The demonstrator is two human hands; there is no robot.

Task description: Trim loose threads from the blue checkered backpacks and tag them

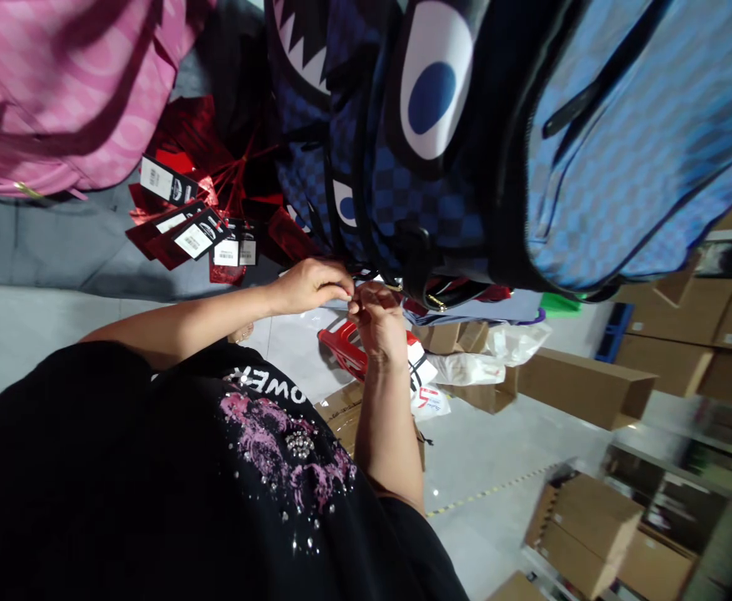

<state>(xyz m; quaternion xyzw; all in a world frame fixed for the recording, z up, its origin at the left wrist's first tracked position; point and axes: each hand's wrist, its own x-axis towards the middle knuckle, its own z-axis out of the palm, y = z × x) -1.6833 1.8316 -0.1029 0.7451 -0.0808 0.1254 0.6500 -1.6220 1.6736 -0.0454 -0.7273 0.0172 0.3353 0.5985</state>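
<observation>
My left hand [313, 285] and my right hand [381, 324] meet at the near edge of a blue checkered backpack [396, 192] printed with big eyes and teeth. Both are closed in a pinch, fingertips almost touching. Whatever sits between them is too small or hidden to make out. Just left of the backpack lies a bunch of red shiny tags with black hang tags [199, 236] carrying white barcode labels. A pink backpack [65, 92] rests farther left on the grey-covered table [46, 238].
Below the table edge stands a red plastic stool [344, 351]. Cardboard boxes [582, 388] and clear plastic bags [484, 359] are on the floor to the right. More cartons [591, 526] are stacked at the lower right, beyond a striped floor line [497, 491].
</observation>
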